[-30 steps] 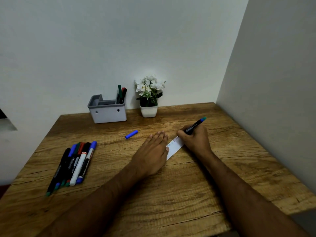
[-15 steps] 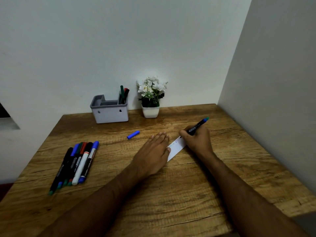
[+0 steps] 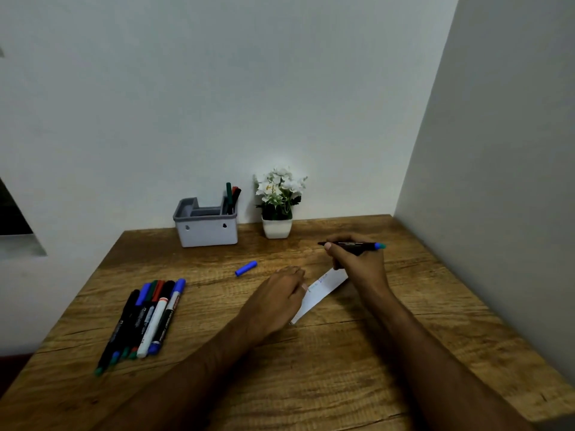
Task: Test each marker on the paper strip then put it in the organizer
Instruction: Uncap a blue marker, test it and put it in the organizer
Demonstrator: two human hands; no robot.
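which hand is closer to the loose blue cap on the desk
Left. The left hand lies flat on the paper strip, just right of the blue cap. The right hand, holding the uncapped marker, is farther right.

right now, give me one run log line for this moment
right hand: holds uncapped black marker above white paper strip | left hand: flat on strip | loose blue cap: on wooden table

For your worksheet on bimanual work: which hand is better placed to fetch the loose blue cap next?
Probably the left hand: it is free and lies nearer the blue cap; the right hand holds the uncapped marker.
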